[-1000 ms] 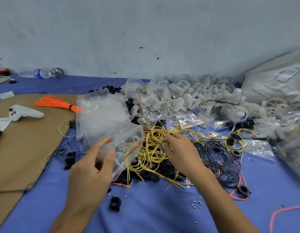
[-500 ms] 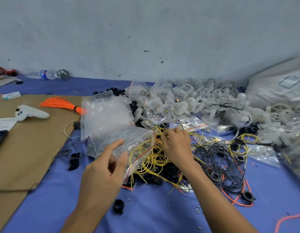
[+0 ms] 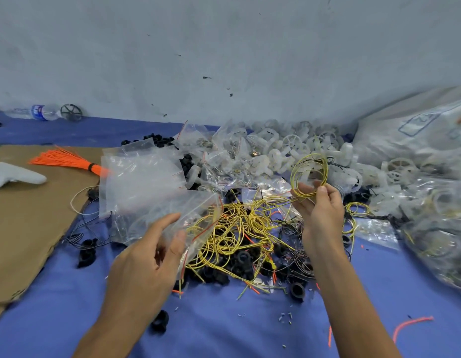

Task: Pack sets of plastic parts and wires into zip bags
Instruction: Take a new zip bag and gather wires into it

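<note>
My left hand [image 3: 149, 257] holds a clear zip bag [image 3: 172, 218] by its near corner, thumb on top, over a stack of empty zip bags [image 3: 139, 179]. My right hand [image 3: 319, 205] pinches a coiled yellow wire [image 3: 308, 174] and holds it lifted above the table. Below and between the hands lies a tangle of yellow wires [image 3: 237, 228] on top of black plastic rings [image 3: 242, 259]. White plastic wheels [image 3: 291, 146] are heaped at the back. Black thin wires [image 3: 294, 228] lie under my right wrist.
Brown cardboard [image 3: 30, 215] covers the left of the blue cloth [image 3: 224, 326], with an orange wire bundle [image 3: 69, 161] and a white controller [image 3: 15, 174] on it. Large plastic sacks [image 3: 417, 135] and filled bags [image 3: 438, 223] stand on the right. A water bottle [image 3: 36, 112] lies by the wall.
My right hand has risen and moved right, pulling one yellow wire coil up out of the tangle. My left hand keeps its hold on the zip bag.
</note>
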`<state>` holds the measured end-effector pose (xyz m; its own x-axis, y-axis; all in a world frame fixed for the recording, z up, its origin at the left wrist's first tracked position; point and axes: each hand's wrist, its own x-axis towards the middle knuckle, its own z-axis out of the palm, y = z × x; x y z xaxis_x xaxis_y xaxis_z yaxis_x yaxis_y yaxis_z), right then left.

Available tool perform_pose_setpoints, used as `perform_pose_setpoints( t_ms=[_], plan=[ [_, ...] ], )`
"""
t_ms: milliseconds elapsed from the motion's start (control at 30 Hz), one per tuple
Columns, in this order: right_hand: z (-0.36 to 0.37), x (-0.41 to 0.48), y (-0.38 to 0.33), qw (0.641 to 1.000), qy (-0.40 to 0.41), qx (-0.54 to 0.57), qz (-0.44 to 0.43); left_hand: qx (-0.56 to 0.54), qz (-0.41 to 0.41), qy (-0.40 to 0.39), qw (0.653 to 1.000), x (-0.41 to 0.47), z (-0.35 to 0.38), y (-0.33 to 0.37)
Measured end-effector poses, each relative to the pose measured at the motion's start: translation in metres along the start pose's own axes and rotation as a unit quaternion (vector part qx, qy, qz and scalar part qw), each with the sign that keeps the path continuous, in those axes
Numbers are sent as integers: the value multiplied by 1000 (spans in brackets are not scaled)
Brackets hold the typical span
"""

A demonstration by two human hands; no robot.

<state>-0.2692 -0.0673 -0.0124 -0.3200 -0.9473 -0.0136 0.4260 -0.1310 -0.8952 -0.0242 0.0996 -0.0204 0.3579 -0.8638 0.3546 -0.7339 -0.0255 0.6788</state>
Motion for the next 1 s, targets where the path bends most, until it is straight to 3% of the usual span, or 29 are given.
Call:
perform_pose_setpoints(
  t_ms=[233, 400, 500, 600, 733, 833, 900, 1000],
  plan=[
    [5, -4, -34, 993, -75, 93, -23, -5, 0, -4, 1000, 1, 0, 2],
    [8, -11, -52, 979, -133, 153, 11, -7, 0, -11, 1000, 0, 3, 3],
    [5, -20, -52, 973, -205, 94, 54, 0, -1, -16, 1000, 1, 4, 3],
    [-4, -34, -40, 944, -317, 14, 89, 0, -2, -16, 1000, 2, 5, 4],
    [-13, -56, -14, 858, -467, -186, 105, 7, 7, -25, 1000, 4, 6, 9],
    [-6, -73, 6, 806, -488, -325, 74, 42, 19, -45, 998, 0, 8, 13],
    [8, -87, 18, 811, -470, -340, 76, 78, 45, -87, 992, -6, 13, 15],
    [26, -105, 39, 852, -425, -266, 151, 127, 91, -139, 978, -18, 18, 18]
  ],
)
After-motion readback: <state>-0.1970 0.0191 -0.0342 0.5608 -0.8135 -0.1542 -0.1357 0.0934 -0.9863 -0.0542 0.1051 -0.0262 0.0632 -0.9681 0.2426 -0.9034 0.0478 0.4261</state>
